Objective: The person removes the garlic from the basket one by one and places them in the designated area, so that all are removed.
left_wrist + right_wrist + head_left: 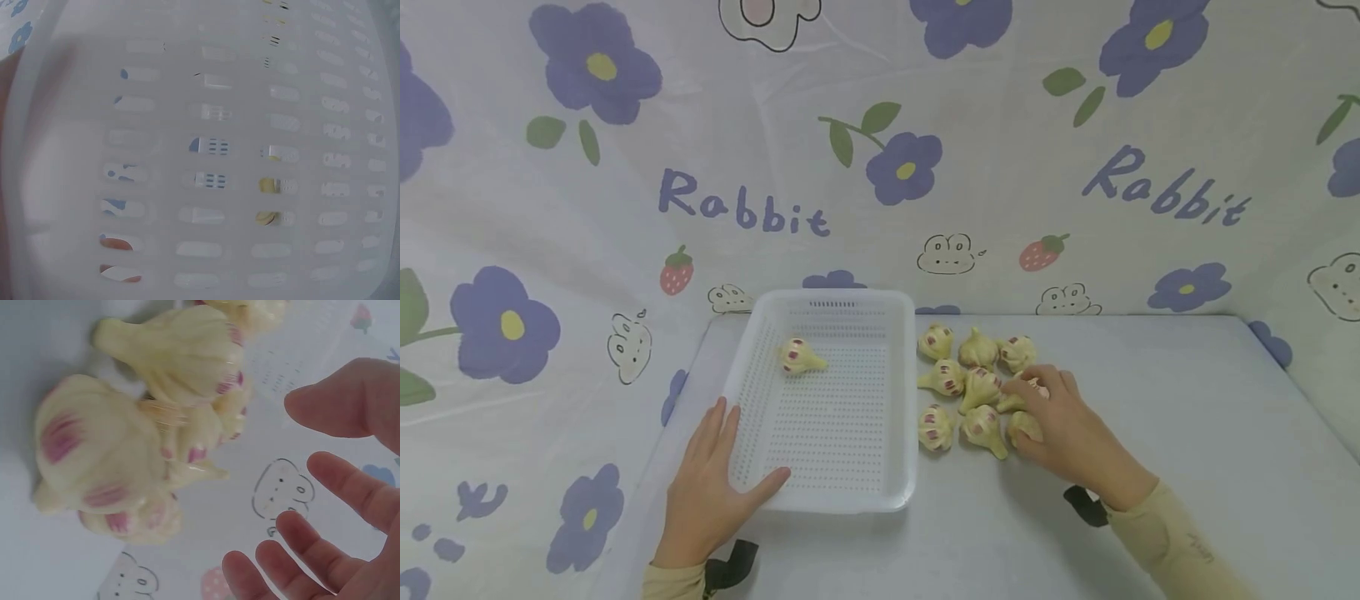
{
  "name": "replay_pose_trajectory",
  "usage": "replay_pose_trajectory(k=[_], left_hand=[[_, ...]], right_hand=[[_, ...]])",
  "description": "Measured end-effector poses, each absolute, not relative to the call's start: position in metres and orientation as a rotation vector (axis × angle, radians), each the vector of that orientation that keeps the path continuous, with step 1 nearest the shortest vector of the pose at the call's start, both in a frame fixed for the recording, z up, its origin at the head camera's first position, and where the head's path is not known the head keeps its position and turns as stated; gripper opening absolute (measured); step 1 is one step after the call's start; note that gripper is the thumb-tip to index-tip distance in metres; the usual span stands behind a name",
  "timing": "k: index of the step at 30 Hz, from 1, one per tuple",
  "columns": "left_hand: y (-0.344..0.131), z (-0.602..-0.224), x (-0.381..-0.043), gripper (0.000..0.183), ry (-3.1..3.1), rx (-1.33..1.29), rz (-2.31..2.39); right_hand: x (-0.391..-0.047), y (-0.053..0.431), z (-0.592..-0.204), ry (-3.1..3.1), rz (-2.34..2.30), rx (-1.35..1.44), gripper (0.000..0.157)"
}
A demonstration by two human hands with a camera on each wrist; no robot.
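Observation:
My left hand (707, 492) rests at the near left corner of a white perforated plastic basket (913, 400), fingers straight along its outer side and thumb reaching over the rim. The basket's slotted wall (244, 131) fills the left wrist view. Inside it, toward the back left, lies one garlic bulb (796, 357) with purple patches. Several more garlic bulbs (981, 425) lie in a cluster right of the basket. My right hand (1067, 429) is over the cluster's right side. In the right wrist view its fingers (340, 481) are spread beside the bulbs (100, 447), with nothing between them.
The white table (1187, 400) extends to the right of the bulbs. Behind it hangs a white cloth (985, 108) printed with purple flowers, strawberries and rabbits. Black straps (733, 565) show at both wrists.

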State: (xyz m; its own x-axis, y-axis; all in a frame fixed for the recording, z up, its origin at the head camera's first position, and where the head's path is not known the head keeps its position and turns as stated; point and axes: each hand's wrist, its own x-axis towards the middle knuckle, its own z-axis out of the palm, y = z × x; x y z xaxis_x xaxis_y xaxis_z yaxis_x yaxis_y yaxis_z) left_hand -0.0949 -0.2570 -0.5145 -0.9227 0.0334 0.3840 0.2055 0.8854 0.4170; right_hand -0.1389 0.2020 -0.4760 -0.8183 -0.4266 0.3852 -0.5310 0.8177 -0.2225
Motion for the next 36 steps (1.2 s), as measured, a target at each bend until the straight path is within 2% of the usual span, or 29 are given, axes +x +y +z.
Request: replay_pose_trajectory(k=[16, 36], left_hand=[[-0.257, -0.517, -0.094, 0.11, -2.662, -0.18, -0.646], [-0.258, -0.517, -0.095, 0.11, -2.685, -0.165, -0.654]], right_hand=[[-0.136, 0.187, -0.451, -2.738, 0.519, 0.718, 0.055], [-0.163, 0.123, -0.436, -2.697, 0.626, 0.887, 0.047]])
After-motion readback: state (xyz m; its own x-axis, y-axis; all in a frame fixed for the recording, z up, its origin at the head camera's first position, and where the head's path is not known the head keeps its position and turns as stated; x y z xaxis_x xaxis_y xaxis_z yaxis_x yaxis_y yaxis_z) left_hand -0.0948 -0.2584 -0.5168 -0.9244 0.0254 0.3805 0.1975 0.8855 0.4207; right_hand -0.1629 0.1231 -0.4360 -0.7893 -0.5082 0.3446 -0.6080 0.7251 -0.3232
